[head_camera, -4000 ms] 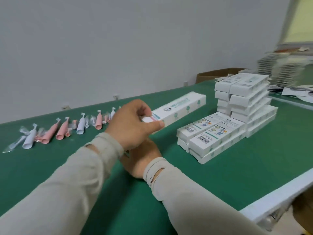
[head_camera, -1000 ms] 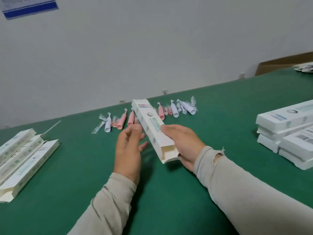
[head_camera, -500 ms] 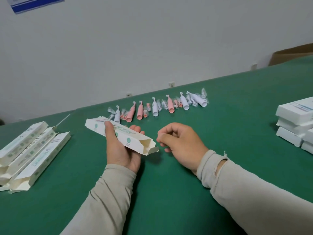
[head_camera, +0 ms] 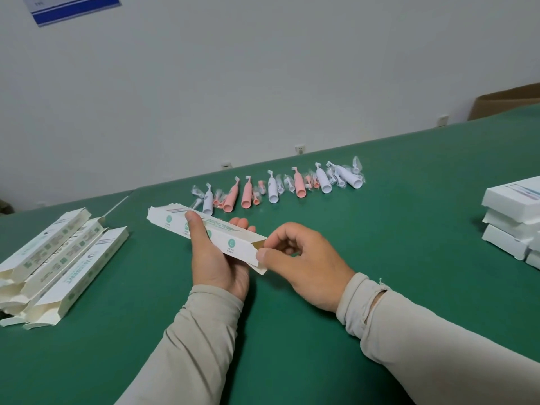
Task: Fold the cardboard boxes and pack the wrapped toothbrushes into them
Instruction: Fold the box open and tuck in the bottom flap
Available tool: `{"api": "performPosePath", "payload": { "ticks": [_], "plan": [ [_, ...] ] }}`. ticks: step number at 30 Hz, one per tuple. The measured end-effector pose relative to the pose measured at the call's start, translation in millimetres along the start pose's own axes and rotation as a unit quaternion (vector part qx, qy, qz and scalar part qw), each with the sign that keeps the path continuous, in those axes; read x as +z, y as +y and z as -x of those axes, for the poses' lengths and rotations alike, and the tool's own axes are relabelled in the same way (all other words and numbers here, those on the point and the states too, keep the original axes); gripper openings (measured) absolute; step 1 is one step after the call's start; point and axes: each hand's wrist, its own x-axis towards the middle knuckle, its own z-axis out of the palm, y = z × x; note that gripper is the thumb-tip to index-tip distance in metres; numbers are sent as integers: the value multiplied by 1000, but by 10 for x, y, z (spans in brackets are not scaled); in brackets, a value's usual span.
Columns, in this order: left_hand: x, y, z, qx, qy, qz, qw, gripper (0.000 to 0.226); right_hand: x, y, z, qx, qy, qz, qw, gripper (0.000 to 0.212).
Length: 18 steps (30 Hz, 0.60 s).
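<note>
At the left of the tabletop (head_camera: 380,258), three folded cardboard boxes (head_camera: 61,258) lay side by side with their near ends open, near the left rim of my view and well apart from my work. My left hand (head_camera: 216,258) gripped a fourth box (head_camera: 210,232) across its middle, thumb on top and fingers curled underneath, keeping it tilted above the green surface. Half a second earlier my right hand (head_camera: 304,258) had hung loosely curled just beside that box, holding nothing; it had since closed in, and thumb and forefinger pinched the flap at the open near end. I judged the box was formed and its end stood ready either to be tucked shut or to receive a brush, so packing had not yet begun for this one.

Beyond the box, the row of wrapped toothbrushes (head_camera: 277,185), pink and white, ran along the far side, near my fingertips but not touching the carton. Between that row and the stack of finished white boxes (head_camera: 511,217) at the right edge, bare green cloth gave my right hand room to reach out. The space before my sleeves held nothing to snag.
</note>
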Motion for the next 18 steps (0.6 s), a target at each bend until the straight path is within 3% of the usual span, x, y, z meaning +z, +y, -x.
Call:
{"api": "performPosePath", "payload": {
  "ticks": [7, 10, 18],
  "plan": [
    [2, -65, 25, -7, -26, -8, 1000, 81, 13, 22, -9, -17, 54, 59, 997, 13],
    [31, -129, 53, -27, -64, -23, 997, 93, 23, 12, -6, -17, 73, 56, 996, 16],
    [50, -250, 76, -33, -163, -20, 986, 92, -3, -14, -7, -32, 110, 15, 993, 22]
  ]
}}
